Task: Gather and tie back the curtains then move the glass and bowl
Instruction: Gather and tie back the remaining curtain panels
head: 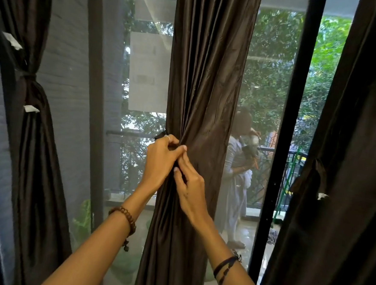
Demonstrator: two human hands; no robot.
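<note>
- Middle curtain (204, 88): dark satin panel hanging centre of scene against window glass (269, 81), gathered to a waist at mid-height where both hands meet.
- Left hand (159, 160): fingers curled, thumb and forefinger pinching bunched fabric and what looks like a dark tie end (160, 136) poking out left of the waist.
- Right hand (190, 187): just below and touching left hand, fingertips (176, 169) pressed together into the folds, apparently pinching cloth or tie; which one, cannot tell.
- Left curtain (29, 109): already cinched, far left. Right curtain (328, 152): tied too, by the look of its knot.
- Judged step: closing the tie on the last loose panel.
- To do well: keep left pinch firm so the gather does not spring open; feed tie end fully round the bundle; pull snug, level with neighbouring knots; tuck stray pleats in before tightening.
- Slippery fabric likely; release one hand at a time.
- Glass and bowl: not in view.
- Person (238, 179) outside beyond the pane, right of the panel.
</note>
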